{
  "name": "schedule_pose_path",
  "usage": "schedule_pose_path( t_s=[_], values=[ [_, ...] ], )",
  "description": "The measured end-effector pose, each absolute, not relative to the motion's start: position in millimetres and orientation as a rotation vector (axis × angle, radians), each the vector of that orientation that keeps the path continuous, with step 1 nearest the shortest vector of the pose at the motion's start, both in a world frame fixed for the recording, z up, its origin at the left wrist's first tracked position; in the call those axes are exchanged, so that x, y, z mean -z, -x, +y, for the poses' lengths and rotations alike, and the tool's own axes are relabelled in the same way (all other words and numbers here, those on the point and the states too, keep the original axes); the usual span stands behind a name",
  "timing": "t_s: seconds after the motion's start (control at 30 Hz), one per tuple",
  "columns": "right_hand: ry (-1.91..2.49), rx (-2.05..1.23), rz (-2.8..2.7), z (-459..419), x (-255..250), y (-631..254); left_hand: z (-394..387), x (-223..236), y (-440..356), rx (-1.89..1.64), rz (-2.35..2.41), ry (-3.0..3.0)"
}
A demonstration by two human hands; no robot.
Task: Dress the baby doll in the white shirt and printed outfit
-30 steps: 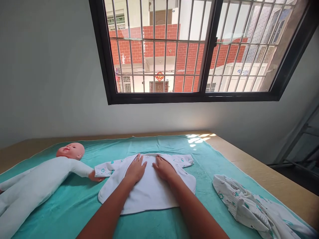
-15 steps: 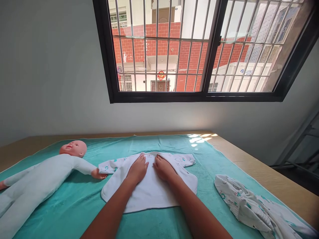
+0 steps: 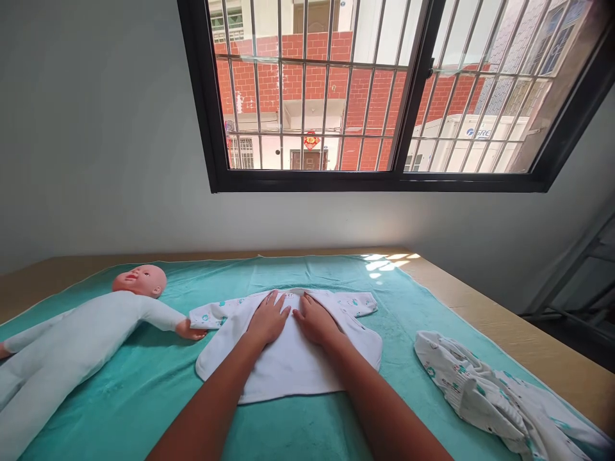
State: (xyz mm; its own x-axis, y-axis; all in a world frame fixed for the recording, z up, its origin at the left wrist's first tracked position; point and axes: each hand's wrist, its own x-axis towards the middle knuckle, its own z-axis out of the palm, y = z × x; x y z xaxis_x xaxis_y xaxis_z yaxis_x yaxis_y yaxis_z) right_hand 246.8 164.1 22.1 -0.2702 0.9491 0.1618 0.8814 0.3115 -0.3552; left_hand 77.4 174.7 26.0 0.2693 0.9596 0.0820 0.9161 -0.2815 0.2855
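A small white baby shirt (image 3: 288, 365) lies spread on the turquoise cloth, its inside facing up and its patterned sleeves reaching out left and right. My left hand (image 3: 270, 317) rests flat on the shirt just left of the neckline, fingers stretched out. Beside it, my right hand (image 3: 314, 319) lies flat to the right of the neckline, fingers also extended. Both palms press on the fabric and grip nothing. The shirt's left sleeve (image 3: 214, 315) touches the hand of a baby doll (image 3: 81, 339) in a white bodysuit, lying on its back.
The turquoise cloth (image 3: 158, 397) covers most of a wooden table (image 3: 528, 346). At the right lies a crumpled white patterned garment (image 3: 480, 390). A wall and a barred, black-framed window (image 3: 307, 181) stand behind the table. A grey metal frame (image 3: 571, 275) is at the far right.
The view has tilted slightly, so the scene sits a little higher. My hands stay on the shirt near the neckline, the fingers a little more spread. Doll and crumpled garment have not moved.
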Motion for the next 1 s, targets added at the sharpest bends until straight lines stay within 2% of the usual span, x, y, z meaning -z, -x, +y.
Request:
schedule_pose_path(
  t_s=[0.27,0.7,1.0],
  values=[
    [1.424,-0.266,-2.487,171,-26,-245,175,-28,-81,-0.333,1.791,-2.406],
    [1.413,-0.103,-2.514,182,-24,-243,173,-30,-87,-0.393,1.718,-2.623],
    [1.723,-0.223,-2.345,178,-26,-241,186,-24,-82,-0.294,1.606,-2.648]
  ],
)
